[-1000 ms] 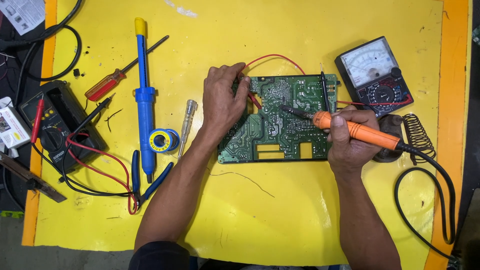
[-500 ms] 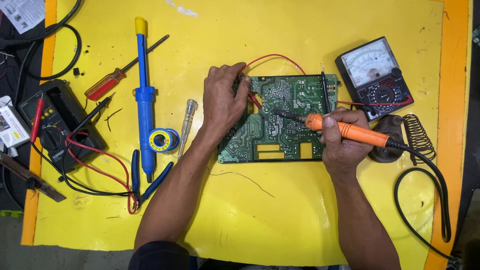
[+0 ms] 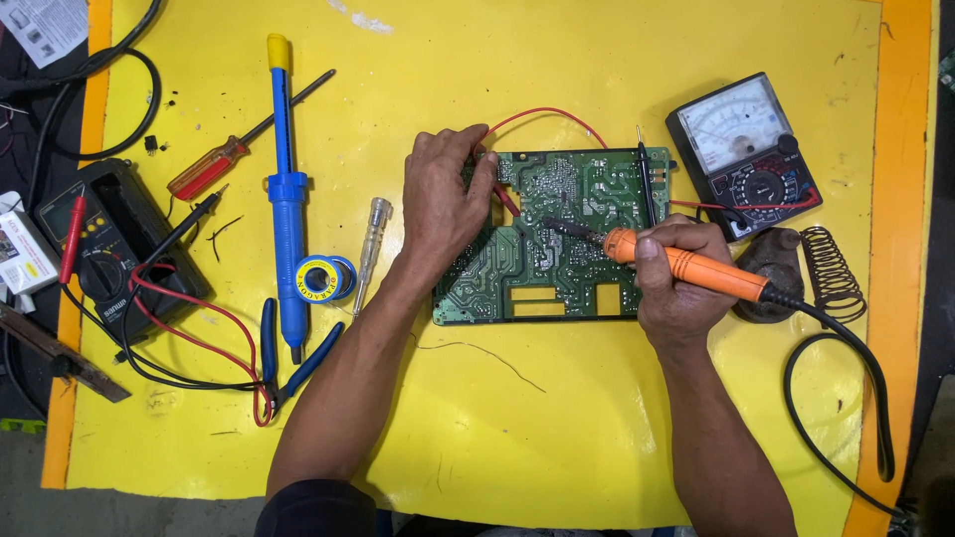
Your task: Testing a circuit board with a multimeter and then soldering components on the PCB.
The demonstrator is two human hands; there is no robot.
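A green circuit board (image 3: 557, 239) is laid flat, solder side up, on the yellow table cover (image 3: 597, 418), between an analog meter (image 3: 744, 149) at its right and a small neon tester screwdriver (image 3: 370, 239) at its left. The left hand (image 3: 443, 199) is pressed on the left end of the board, the fingers curled over the upper corner, where a red wire (image 3: 542, 111) is attached. The right hand (image 3: 676, 283) is closed around the orange handle of a soldering iron (image 3: 686, 267), thumb on top, and the dark tip is set on the middle of the board.

The board is judged to be light, thin and stiff, but fragile: it can be cracked if it is bent, and the copper tracks are easily scratched. It should be taken by the bare edges, not by the soldered area. The iron should be held only at the orange grip, because the metal part is probably hot. A spool of solder (image 3: 323, 276) and a blue desoldering pump (image 3: 286, 189) are lying well apart at the left.
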